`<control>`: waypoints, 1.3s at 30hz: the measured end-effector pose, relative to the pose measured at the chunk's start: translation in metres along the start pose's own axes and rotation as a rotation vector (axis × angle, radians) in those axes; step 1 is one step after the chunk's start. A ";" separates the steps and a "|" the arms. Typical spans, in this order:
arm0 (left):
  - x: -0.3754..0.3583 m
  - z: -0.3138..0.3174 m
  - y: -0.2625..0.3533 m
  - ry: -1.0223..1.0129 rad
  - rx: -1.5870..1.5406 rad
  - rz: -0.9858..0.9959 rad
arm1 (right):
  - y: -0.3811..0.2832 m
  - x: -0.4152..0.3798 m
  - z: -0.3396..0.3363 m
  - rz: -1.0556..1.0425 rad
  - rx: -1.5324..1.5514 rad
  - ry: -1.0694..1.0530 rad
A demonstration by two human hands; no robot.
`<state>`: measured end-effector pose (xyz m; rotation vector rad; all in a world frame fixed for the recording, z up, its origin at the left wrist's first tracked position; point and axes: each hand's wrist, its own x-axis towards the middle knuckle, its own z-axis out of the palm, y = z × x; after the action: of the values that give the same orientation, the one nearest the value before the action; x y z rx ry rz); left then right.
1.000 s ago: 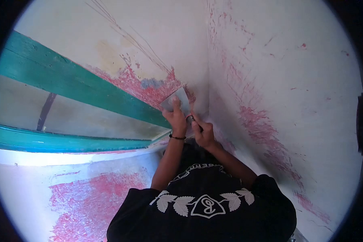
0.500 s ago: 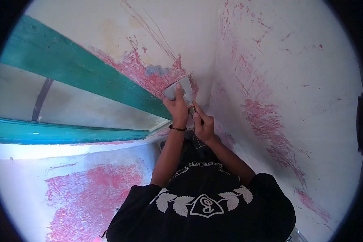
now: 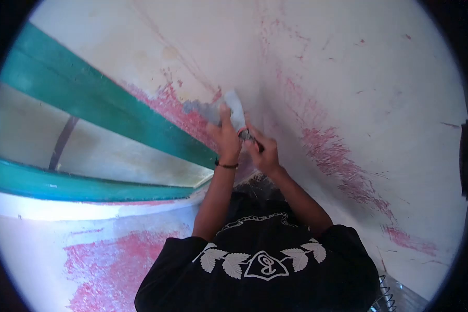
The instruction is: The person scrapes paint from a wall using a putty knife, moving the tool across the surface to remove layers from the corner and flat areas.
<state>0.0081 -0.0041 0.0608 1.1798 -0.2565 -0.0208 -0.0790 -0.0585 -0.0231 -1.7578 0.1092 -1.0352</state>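
A putty knife with a wide metal blade point(image 3: 235, 110) is against the wall near the corner. My right hand point(image 3: 265, 154) is closed around its dark handle point(image 3: 257, 145). My left hand point(image 3: 226, 139), with a dark bracelet at the wrist, grips the blade's left side, one digit lying along it. Its other fingers are partly hidden and a little blurred. Just left of the blade, a grey filler patch point(image 3: 200, 108) covers part of the pinkish-red scraped area point(image 3: 184, 117) on the wall.
A green frame beam point(image 3: 114, 101) slopes down from upper left, with a second green rail point(image 3: 88, 183) below. The right-hand wall point(image 3: 379, 119) bears red scraped marks. Another red patch point(image 3: 117, 265) lies at lower left. A dark wire coil point(image 3: 385, 294) shows at lower right.
The blade has turned, now showing narrower and more upright. Grey filler now extends farther right toward the blade, over part of the red area. The view has shifted slightly.
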 end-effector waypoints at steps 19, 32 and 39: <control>-0.016 -0.044 -0.081 -0.102 -0.094 -0.276 | 0.065 -0.049 -0.004 0.067 -0.154 -0.104; -0.032 -0.068 -0.133 -0.053 -0.261 -0.455 | 0.085 -0.082 -0.006 0.137 -0.217 -0.107; -0.008 -0.046 -0.086 -0.203 0.006 -0.345 | 0.074 -0.052 -0.001 0.089 -0.157 -0.053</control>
<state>0.0197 0.0056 -0.0355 1.2170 -0.2289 -0.4440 -0.0840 -0.0660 -0.1136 -1.9034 0.2390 -0.9354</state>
